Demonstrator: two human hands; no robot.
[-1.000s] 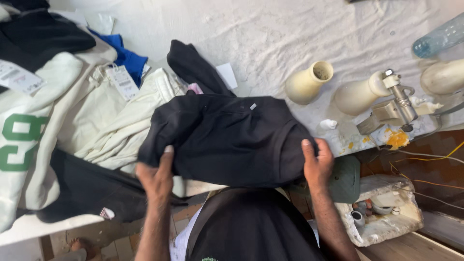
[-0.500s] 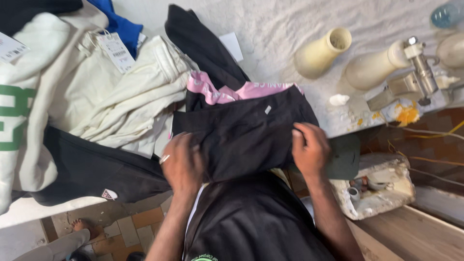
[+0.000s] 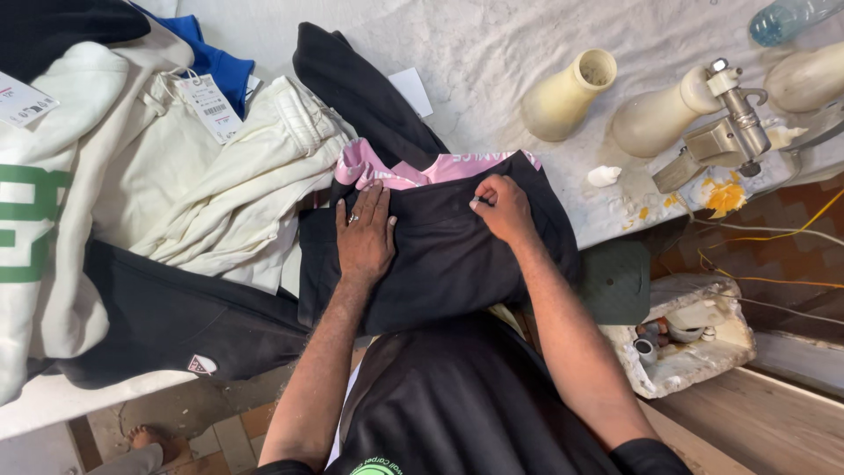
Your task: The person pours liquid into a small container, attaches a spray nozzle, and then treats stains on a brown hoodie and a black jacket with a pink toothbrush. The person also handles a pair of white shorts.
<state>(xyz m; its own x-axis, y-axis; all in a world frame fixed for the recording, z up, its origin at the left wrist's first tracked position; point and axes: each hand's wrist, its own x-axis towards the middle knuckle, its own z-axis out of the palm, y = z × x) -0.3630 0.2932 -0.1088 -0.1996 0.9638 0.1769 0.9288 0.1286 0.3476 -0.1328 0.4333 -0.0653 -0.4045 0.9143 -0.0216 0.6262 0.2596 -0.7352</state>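
A folded black garment lies at the near edge of the cloth-covered table, partly hanging over it. A pink garment shows at its far edge, underneath. My left hand rests flat on the black garment, fingers spread, a ring on one finger. My right hand pinches the black fabric near its far edge with thumb and fingertips.
Cream garments with a paper tag are piled at left, beside a white and green top and a black piece. A cream vase-shaped form, more forms, a metal tool and a plastic bottle stand right.
The black garment has been folded smaller and laid flatter, and the pink garment came into view. My hands moved from its near edge up onto its top; the view also shifted closer.
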